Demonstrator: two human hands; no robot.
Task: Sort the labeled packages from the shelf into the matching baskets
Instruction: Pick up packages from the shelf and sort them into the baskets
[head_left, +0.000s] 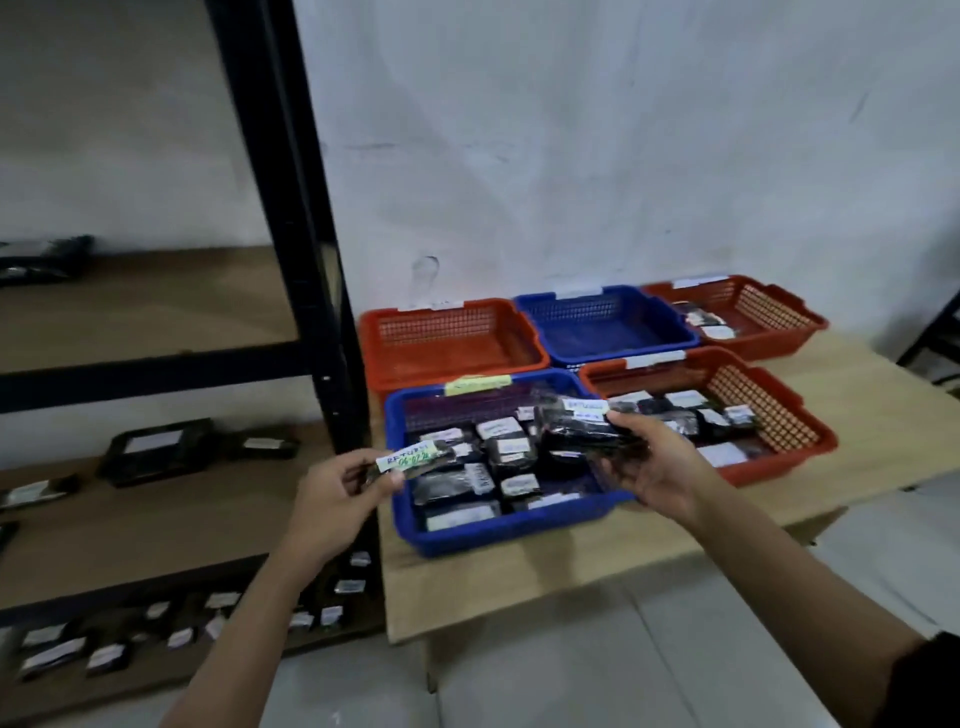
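From the head camera, the left hand (340, 486) pinches a small black package (410, 460) by its left end; its white label, lettered in green, faces up, and it hangs over the left rim of the near blue basket (498, 535). The right hand (657, 467) grips a stack of black packages (582, 428), fingers curled under and thumb on top, above the right side of the same basket. That basket is packed with black labeled packages and has a yellow tag on its far rim.

To its right a red basket (810, 441) also holds packages. Behind stand a red basket (374, 332), a blue one (608, 322) and another red one (800, 317) with a few packages. All five sit on a wooden table (857, 410).

On the left, a black shelf (291, 208) carries more labeled packages (156, 449) on its wooden boards.
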